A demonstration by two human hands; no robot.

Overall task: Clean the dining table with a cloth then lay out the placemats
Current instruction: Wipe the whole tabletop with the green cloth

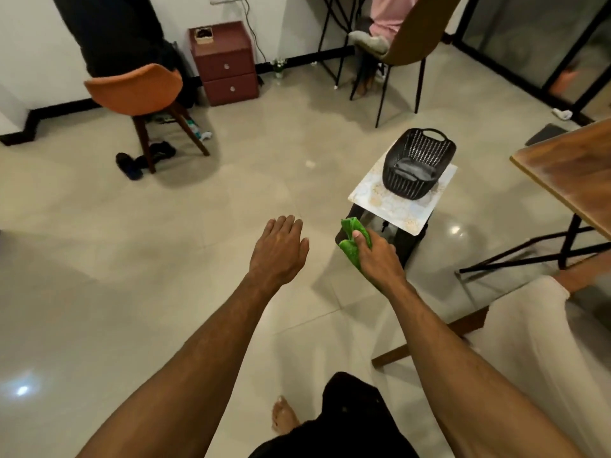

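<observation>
The green cloth is bunched in the right hand, just beside a dark stand bearing a placemat and black basket. The left hand hangs flat-fingered, holding nothing, above the floor.

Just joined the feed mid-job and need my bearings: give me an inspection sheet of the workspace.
Surface: brown wooden dining table, only a corner shows.
Job's things: green cloth; pale patterned placemat on a black stool, under a black slotted plastic basket.
Clutter: dark slippers by the orange chair.
Hands: right hand grips the cloth; left hand open.
Cables: thin cable down the wall behind the maroon two-drawer cabinet.
Surroundings: beige tiled floor; seated person in pink.
</observation>
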